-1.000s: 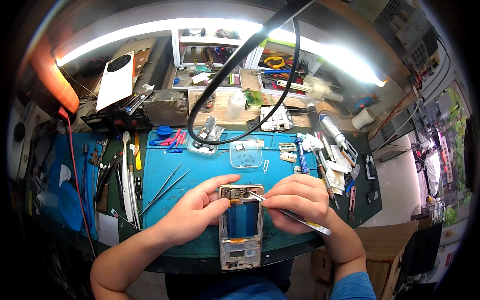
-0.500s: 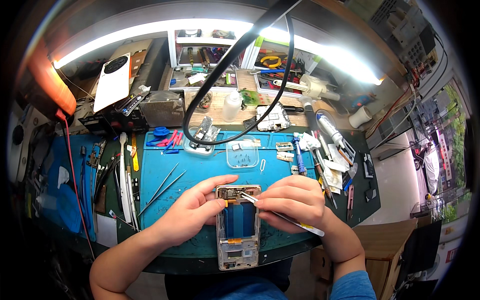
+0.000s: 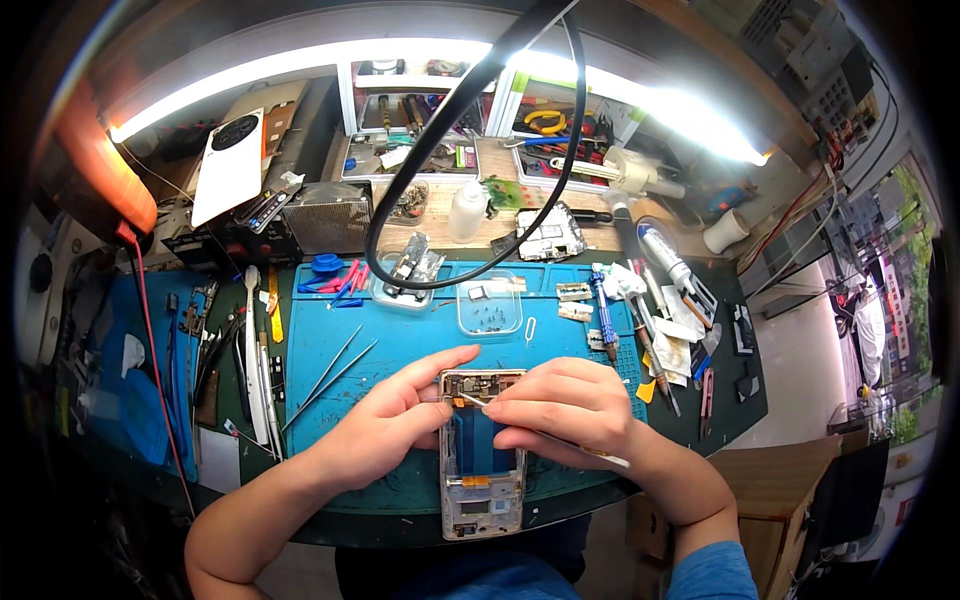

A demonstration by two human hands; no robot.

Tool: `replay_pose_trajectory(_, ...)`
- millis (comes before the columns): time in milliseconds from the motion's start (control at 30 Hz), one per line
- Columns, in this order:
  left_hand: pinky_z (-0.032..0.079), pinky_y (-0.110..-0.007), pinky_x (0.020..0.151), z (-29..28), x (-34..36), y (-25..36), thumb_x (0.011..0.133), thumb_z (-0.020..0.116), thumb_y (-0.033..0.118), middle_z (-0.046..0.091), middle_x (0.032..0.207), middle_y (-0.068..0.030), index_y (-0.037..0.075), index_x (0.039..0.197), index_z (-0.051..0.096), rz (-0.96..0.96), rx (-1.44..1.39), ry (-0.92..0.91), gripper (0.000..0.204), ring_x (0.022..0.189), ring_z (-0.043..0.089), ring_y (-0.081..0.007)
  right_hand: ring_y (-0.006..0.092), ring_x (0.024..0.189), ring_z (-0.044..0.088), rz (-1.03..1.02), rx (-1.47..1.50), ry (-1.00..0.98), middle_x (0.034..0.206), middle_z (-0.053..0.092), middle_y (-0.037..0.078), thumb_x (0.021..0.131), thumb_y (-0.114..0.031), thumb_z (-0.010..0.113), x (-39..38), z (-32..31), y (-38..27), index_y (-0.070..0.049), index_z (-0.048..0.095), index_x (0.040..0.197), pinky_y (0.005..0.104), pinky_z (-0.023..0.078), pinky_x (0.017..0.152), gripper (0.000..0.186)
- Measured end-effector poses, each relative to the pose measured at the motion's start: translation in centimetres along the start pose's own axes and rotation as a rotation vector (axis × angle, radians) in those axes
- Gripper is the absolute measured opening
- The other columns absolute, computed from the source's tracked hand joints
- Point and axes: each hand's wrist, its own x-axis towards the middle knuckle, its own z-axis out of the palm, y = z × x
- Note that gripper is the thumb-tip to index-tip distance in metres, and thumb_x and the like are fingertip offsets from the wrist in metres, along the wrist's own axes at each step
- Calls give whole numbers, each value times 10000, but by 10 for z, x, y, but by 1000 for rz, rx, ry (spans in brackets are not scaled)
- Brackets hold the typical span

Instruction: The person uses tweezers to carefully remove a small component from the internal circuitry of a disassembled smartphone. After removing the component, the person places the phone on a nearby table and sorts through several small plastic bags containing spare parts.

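Observation:
An opened phone frame [image 3: 485, 500] stands out over the mat's near edge, its upper part showing exposed circuitry and its middle a dark blue bay. My left hand [image 3: 375, 430] grips its upper left edge, thumb on the front. In my right hand [image 3: 575, 405] is a pair of tweezers [image 3: 612, 459], pinched between thumb and fingers. Their tip rests on or just over the upper left of the phone, by a small orange flex cable [image 3: 486, 403]; whether it touches is too small to tell. My right fingers hide the phone's upper right side.
Behind the phone lie a clear tray of small screws [image 3: 490, 318], a tray of parts [image 3: 402, 292] and a SIM pin [image 3: 530, 331]. Loose tweezers [image 3: 330, 384] lie to the left, a blue screwdriver [image 3: 604, 315] to the right. A black cable loop [image 3: 378, 225] hangs above.
My right hand and the tweezers have shifted left across the phone's top, the tip now nearer my left thumb. My left hand keeps its hold on the frame.

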Motion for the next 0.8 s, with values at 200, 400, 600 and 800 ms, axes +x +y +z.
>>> replay_pose_trajectory(200,511,-321,926,2,-1,6,1025,432,54,611,1121,-52,88,1580,259,-6,38,-28,582,1040,602,-115,212,812,712,17,13,-26,941,740,54,788,-191,820,-1,2,3,-60,745,989,314,548,684,252)
replay_pose_trajectory(400,519,-333,934,3,1,2,1028,424,54,609,1172,-76,88,1581,252,9,8,-26,580,1054,605,-127,200,813,712,27,3,-43,939,745,44,787,-210,819,0,2,1,-78,750,990,299,534,676,252)
replay_pose_trajectory(600,526,-339,934,3,1,2,1035,428,75,610,1185,-76,96,1570,292,-15,6,6,553,1051,613,-131,191,818,708,13,26,-59,944,748,30,786,-220,823,-2,2,5,-98,756,1000,296,526,672,255)
replay_pose_trajectory(800,537,-335,938,3,0,3,1039,433,86,611,1225,-83,101,1558,320,-20,41,17,531,1080,616,-135,196,820,707,-17,23,-62,953,750,28,785,-222,827,-2,0,8,-106,760,1012,299,528,683,264)
